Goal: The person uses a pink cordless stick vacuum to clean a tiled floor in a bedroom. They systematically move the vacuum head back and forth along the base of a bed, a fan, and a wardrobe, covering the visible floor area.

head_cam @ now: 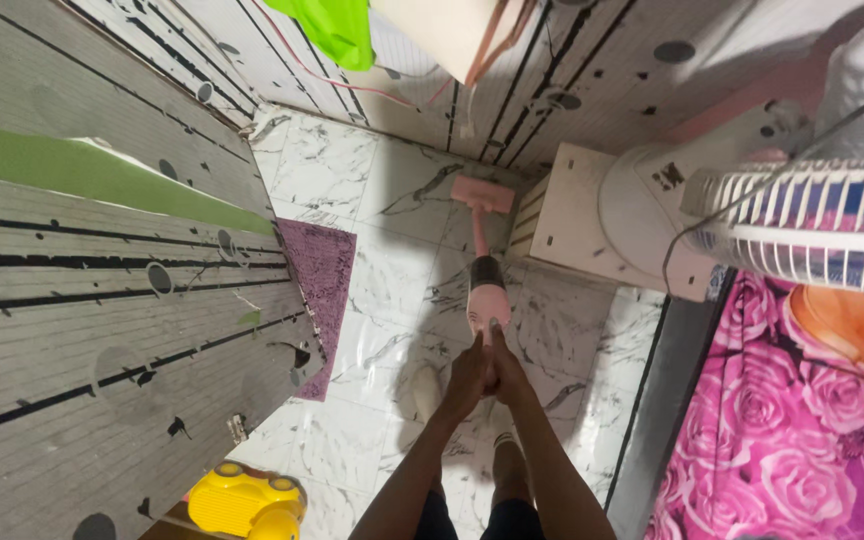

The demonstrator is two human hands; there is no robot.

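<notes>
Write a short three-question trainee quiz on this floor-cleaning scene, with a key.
1. True or false: both hands grip the pink mop handle.
2. Where does the mop head rest? A) on the purple mat B) on the marble floor C) on the floral bedspread
3. What yellow thing sits at the bottom edge?

Key: 1. True: left hand and right hand clasp it. 2. B. 3. A toy car.

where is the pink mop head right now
In the head view the pink mop head rests on the marble floor near the far wall, just left of the white box and right of the purple mat, ahead of both hands.
</notes>
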